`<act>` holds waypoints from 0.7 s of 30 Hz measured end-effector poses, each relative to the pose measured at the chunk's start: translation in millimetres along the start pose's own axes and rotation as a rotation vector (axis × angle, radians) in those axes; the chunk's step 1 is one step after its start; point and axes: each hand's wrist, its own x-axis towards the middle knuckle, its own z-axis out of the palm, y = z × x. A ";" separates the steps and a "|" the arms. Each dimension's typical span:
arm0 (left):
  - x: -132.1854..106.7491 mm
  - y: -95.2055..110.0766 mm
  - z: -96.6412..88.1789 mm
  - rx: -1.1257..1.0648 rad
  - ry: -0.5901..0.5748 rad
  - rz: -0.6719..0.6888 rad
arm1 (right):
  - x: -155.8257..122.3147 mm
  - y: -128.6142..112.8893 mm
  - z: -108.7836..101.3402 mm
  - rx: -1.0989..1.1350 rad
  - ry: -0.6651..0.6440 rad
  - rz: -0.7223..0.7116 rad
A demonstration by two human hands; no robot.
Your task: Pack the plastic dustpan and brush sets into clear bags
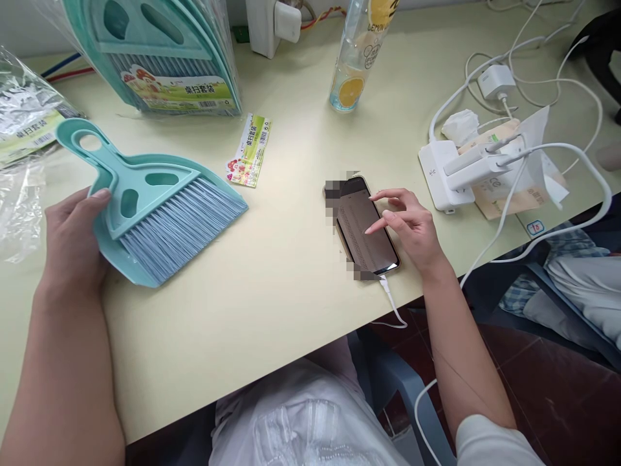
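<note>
My left hand (pixel 77 239) is closed on the side edge of a teal dustpan (pixel 140 275), thumb on top. A small hand brush (pixel 184 223) with grey-blue bristles is nested in that dustpan. Over a smartphone (pixel 361 223) lying on the table is my right hand (pixel 410 226), fingers apart and holding nothing. Its fingertips are at the screen; whether they touch it I cannot tell. A white charging cable (pixel 391 299) is plugged into the phone's lower end. Beyond the brush lies a printed label card (pixel 250 150).
Wrapped dustpan sets (pixel 169 65) stand at the back left, with clear plastic wrap (pixel 22 213) at the left. A lemon drink bottle (pixel 361 58) stands at the back. A power strip (pixel 444 175), tissues (pixel 460 127) and loose cables lie right. Another person's leg (pixel 582 285) shows at the right.
</note>
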 end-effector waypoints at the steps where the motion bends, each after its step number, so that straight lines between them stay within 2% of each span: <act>1: 0.1 0.0 0.0 -0.005 0.000 0.002 | 0.0 -0.2 -0.1 0.002 -0.001 -0.003; 21: 0.6 -1.1 -1.4 0.012 -0.003 -0.002 | -0.3 -0.5 0.0 0.016 -0.011 -0.007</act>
